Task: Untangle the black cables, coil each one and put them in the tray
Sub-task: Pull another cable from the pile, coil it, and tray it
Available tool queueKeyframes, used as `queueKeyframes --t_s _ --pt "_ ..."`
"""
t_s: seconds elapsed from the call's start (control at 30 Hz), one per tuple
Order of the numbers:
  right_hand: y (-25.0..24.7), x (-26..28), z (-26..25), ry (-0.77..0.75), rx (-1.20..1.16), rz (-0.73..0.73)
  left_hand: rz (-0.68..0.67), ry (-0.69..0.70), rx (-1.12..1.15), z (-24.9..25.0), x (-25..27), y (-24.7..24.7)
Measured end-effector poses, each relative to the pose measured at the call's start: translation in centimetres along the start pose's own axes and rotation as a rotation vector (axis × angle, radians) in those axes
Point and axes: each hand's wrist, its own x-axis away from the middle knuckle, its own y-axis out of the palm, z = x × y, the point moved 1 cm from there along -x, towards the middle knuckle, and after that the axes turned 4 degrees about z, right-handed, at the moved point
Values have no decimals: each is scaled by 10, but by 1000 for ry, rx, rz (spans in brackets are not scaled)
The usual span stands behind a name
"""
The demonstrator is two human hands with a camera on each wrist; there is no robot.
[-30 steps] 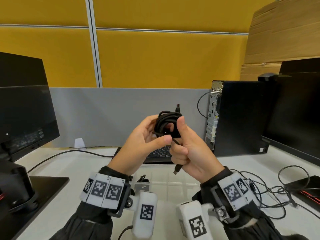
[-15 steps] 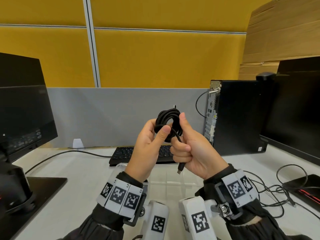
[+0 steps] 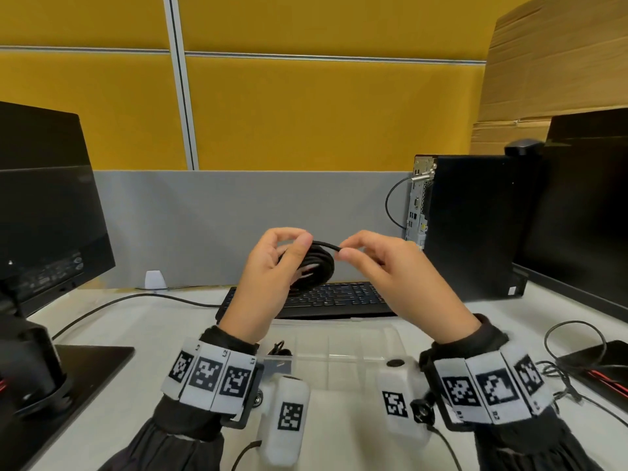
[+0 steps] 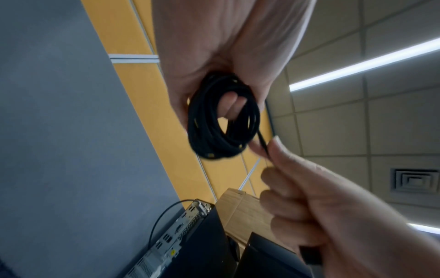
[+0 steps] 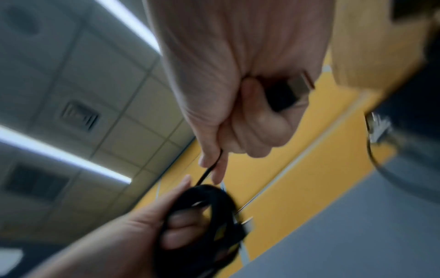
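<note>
A black cable wound into a small coil (image 3: 314,270) (image 4: 222,120) (image 5: 209,216) hangs in the air above the keyboard. My left hand (image 3: 272,266) (image 4: 226,62) holds the coil, fingers through its loop. My right hand (image 3: 384,266) (image 5: 238,105) pinches the coil's free end (image 3: 328,245) between thumb and forefinger; its curled fingers also hold the cable's plug (image 5: 285,94). The clear plastic tray (image 3: 339,341) lies on the desk under my hands. Another black cable (image 3: 280,350) shows at the tray's left end.
A black keyboard (image 3: 333,297) lies behind the tray. A computer tower (image 3: 469,226) and monitor (image 3: 584,205) stand at the right, another monitor (image 3: 44,205) at the left. Loose thin cables (image 3: 574,355) lie on the desk at the right.
Both hands have come down and apart a little. The coil has tipped from upright to nearly flat. My right hand has slid along to pinch the free end out sideways.
</note>
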Motion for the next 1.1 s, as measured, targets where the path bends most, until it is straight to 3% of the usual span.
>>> queueKeyframes --t_s 0.13,0.23,0.33,0.47,0.57,0.93,1.1 --pt "-11 1 20 -138 487 127 -79 -101 50 11 4 4" --pt "-10 -2 32 -152 551 313 -157 -178 179 16 6 5" --pt "-6 -8 35 -44 117 328 -220 -221 295 19 7 6" --pt "9 -7 23 225 -687 265 -211 -205 220 12 9 11" --pt "23 -7 22 385 -1025 202 -175 -211 174 7 10 15" --pt "41 -13 27 692 -1640 129 -53 -286 247 2 4 12" --pt "54 -11 32 719 -1652 12 -26 -316 244 4 4 9"
